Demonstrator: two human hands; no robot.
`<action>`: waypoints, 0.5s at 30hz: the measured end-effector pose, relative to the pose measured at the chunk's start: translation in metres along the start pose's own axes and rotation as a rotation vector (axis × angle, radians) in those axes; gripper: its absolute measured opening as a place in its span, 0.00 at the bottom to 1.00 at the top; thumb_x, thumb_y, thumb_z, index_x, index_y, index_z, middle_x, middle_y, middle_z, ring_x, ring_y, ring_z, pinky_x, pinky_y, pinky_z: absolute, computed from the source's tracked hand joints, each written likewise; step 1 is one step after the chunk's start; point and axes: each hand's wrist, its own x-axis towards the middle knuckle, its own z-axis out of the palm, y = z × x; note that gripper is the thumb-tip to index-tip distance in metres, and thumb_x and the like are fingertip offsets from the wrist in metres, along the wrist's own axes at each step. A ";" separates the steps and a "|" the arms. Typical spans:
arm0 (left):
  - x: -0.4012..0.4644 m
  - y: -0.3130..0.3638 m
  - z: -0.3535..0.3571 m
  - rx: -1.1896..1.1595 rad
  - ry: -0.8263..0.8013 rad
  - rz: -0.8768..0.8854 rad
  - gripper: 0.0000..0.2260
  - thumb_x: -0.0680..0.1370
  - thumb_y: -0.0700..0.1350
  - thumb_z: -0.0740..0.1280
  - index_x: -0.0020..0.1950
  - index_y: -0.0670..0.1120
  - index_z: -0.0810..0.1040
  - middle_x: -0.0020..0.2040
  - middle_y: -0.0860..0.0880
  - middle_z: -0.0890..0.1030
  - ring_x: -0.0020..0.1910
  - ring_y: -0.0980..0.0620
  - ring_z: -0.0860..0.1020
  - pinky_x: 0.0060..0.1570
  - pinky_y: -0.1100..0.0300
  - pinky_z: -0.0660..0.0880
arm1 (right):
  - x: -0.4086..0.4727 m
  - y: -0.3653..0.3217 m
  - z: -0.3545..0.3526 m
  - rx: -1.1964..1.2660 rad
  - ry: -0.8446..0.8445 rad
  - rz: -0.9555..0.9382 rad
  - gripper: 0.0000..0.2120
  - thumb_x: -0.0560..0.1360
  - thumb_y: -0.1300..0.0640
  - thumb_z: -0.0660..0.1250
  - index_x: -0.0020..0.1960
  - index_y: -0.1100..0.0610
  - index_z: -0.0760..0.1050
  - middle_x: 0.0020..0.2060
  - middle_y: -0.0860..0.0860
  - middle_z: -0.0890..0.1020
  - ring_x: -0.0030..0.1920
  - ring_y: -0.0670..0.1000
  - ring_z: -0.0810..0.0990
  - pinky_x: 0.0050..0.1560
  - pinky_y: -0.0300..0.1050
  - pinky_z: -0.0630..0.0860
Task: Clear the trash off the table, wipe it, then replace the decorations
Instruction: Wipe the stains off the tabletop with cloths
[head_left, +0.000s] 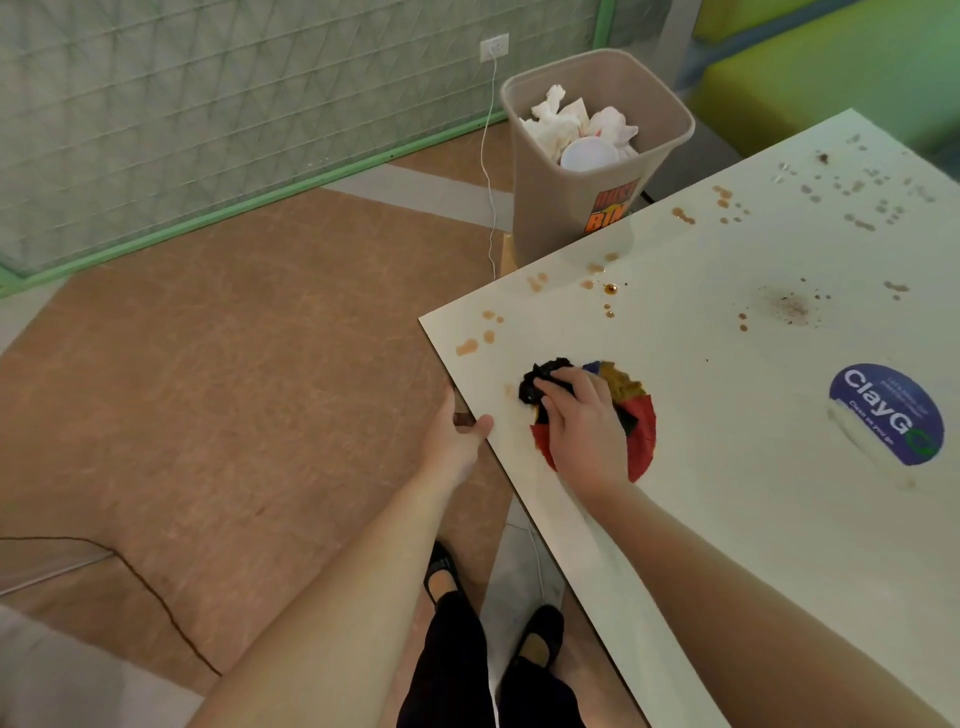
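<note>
Black rag (545, 382) bunched in right grip (582, 421); left grip (457, 431) clamps worktop (727, 415) edge. Risk: wiping smears brown drips (467, 347) beyond it.

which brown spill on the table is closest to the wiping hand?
The elongated brown smear by the table edge, just up-left of the right hand; the other drops lie farther toward the bin.

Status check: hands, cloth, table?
Right hand presses cloth on table. Left hand grips table edge. Brown spills remain. Trash in bin.
</note>
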 end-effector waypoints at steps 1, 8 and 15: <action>0.000 -0.001 0.001 0.001 0.000 0.001 0.32 0.80 0.47 0.67 0.79 0.57 0.55 0.66 0.46 0.75 0.61 0.48 0.75 0.65 0.46 0.72 | -0.015 -0.001 -0.002 -0.027 -0.033 -0.077 0.13 0.78 0.62 0.66 0.62 0.57 0.81 0.60 0.51 0.79 0.65 0.54 0.72 0.62 0.50 0.76; 0.000 0.000 0.002 -0.001 0.015 -0.008 0.32 0.80 0.48 0.67 0.79 0.58 0.54 0.65 0.47 0.75 0.60 0.49 0.75 0.65 0.48 0.72 | 0.014 0.014 -0.003 0.015 -0.033 -0.093 0.14 0.78 0.65 0.66 0.62 0.57 0.81 0.61 0.51 0.79 0.65 0.52 0.71 0.68 0.45 0.69; 0.001 -0.002 0.001 -0.012 0.022 0.026 0.28 0.79 0.45 0.69 0.76 0.59 0.62 0.53 0.52 0.79 0.58 0.48 0.77 0.61 0.50 0.74 | 0.020 -0.018 0.008 0.116 -0.138 -0.148 0.11 0.80 0.59 0.64 0.59 0.56 0.82 0.58 0.50 0.79 0.63 0.52 0.72 0.68 0.45 0.68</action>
